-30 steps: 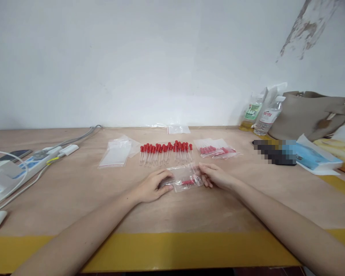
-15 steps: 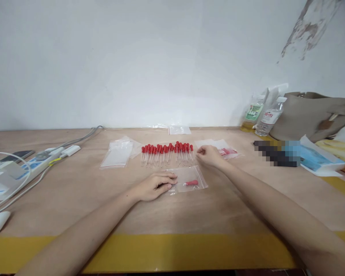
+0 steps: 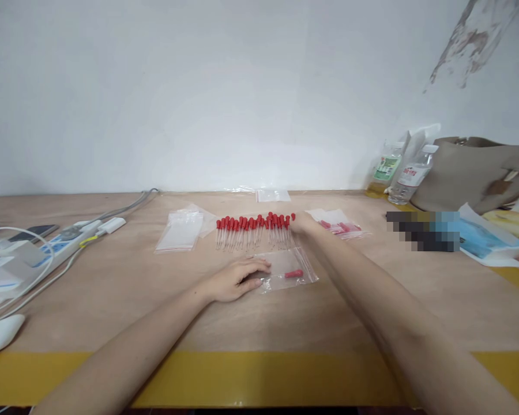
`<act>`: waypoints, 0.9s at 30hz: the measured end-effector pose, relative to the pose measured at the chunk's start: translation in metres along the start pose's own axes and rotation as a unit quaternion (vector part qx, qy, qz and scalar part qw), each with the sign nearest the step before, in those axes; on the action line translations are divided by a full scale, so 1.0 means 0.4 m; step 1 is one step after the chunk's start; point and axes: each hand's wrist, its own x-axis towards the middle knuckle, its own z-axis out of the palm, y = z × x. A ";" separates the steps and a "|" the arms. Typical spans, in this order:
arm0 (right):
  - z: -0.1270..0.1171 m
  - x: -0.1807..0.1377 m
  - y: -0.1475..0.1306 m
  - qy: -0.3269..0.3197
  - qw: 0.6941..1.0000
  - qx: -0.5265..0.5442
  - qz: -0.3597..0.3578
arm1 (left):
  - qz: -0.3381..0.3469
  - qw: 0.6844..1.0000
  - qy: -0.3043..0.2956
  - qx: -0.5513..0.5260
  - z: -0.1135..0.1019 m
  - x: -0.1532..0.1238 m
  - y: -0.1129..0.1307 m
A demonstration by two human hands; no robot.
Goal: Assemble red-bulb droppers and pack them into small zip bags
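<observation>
A small clear zip bag point(image 3: 288, 268) with one red-capped dropper point(image 3: 293, 274) inside lies flat on the wooden table point(image 3: 112, 288). My left hand point(image 3: 237, 278) rests flat on the bag's left end, fingers stretched out. Behind the bag lies a row of several glass droppers with red bulbs point(image 3: 253, 230). My right hand point(image 3: 301, 223) reaches to the right end of that row and pinches the bulb of the last dropper point(image 3: 292, 218); its fingers are partly hidden behind the wrist.
A pile of unfilled zip bags point(image 3: 181, 229) lies left of the row, filled bags point(image 3: 339, 225) to its right, one more bag point(image 3: 272, 195) by the wall. A power strip with cables point(image 3: 47, 248) and a mouse point(image 3: 0, 333) sit left. Bottles point(image 3: 409, 176), a beige handbag point(image 3: 480, 173) and papers point(image 3: 484, 239) stand right.
My right hand let go of the bag's right end and moved back to the right end of the dropper row. The bag settled flat under my left hand.
</observation>
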 end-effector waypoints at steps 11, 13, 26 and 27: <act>-0.093 -0.235 0.110 0.133 0.912 0.388 -0.001 | -0.020 1.000 -0.005 -0.018 0.000 0.004 -0.002; -0.072 -0.268 0.121 0.174 0.900 0.399 -0.008 | -0.016 1.000 -0.001 -0.019 0.001 0.003 -0.002; -0.010 -0.322 0.091 0.007 0.822 0.556 0.124 | -0.014 1.000 0.022 -0.004 0.006 0.001 0.003; -0.017 -0.325 0.091 -0.018 0.828 0.547 0.125 | -0.021 0.999 0.024 -0.002 0.005 0.000 0.005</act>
